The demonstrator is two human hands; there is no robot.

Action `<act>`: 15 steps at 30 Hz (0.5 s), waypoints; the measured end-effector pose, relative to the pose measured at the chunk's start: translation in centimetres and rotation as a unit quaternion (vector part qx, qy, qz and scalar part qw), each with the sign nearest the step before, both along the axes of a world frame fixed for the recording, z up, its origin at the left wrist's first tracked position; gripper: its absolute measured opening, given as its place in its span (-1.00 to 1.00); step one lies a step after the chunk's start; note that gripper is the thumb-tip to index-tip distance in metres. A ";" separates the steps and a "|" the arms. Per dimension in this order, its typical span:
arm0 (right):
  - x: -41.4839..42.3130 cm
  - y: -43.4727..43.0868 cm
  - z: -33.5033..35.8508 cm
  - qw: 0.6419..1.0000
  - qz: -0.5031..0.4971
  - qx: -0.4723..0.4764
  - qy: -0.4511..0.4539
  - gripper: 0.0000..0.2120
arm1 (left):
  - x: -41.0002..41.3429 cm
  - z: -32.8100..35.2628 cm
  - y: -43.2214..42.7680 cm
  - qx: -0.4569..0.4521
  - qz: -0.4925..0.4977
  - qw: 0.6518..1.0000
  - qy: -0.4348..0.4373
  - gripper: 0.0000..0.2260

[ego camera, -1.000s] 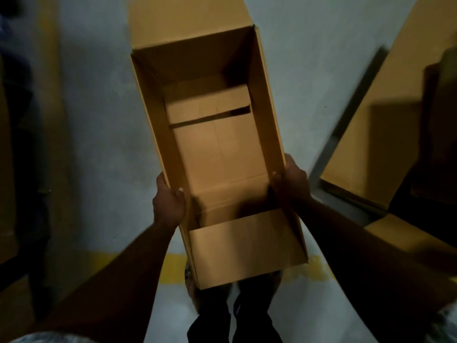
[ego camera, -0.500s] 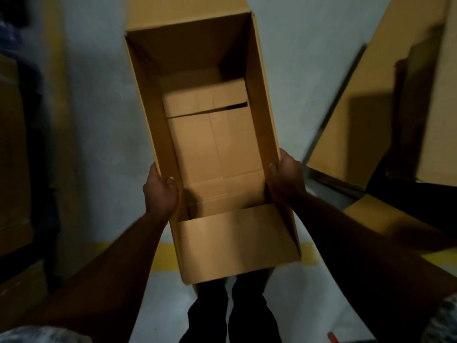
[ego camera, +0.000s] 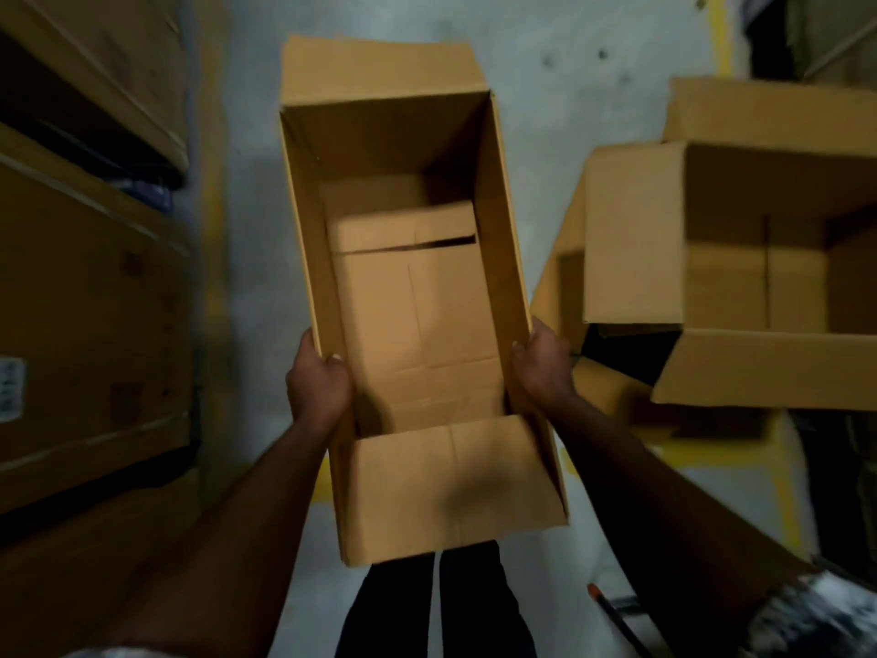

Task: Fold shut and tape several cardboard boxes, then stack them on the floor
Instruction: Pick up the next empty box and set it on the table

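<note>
hands [ego camera: 317, 389] [ego camera: 542, 372] grip box [ego camera: 413, 301] | grey floor [ego camera: 560, 149], yellow lines [ego camera: 719, 35] | cartons L [ego camera: 85, 301]

The pale grey concrete floor [ego camera: 247, 239] lies in low light, and the edges of the room fall into shadow. A storage rack [ego camera: 147, 182] stands along one side, its shelves packed with big brown cartons [ego camera: 85, 301]; one carton carries a white label [ego camera: 10, 389]. A blurred yellow line [ego camera: 213, 192] runs on the floor just beside the rack. Well apart from the rack, across the floor, more yellow painted lines [ego camera: 790, 496] cross the concrete, and a few small dark spots [ego camera: 602, 54] dot it.
</note>
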State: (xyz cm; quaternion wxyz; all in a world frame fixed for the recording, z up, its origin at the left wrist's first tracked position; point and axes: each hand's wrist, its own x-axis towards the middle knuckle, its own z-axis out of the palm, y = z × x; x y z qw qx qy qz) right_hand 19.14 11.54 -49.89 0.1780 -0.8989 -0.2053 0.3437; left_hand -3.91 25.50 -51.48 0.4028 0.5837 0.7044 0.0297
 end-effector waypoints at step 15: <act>-5.8 -12.0 25.0 0.979 -0.196 0.037 -0.039 -0.69 | 1.4 25.9 -6.1 0.029 -0.136 0.990 -0.023 -0.58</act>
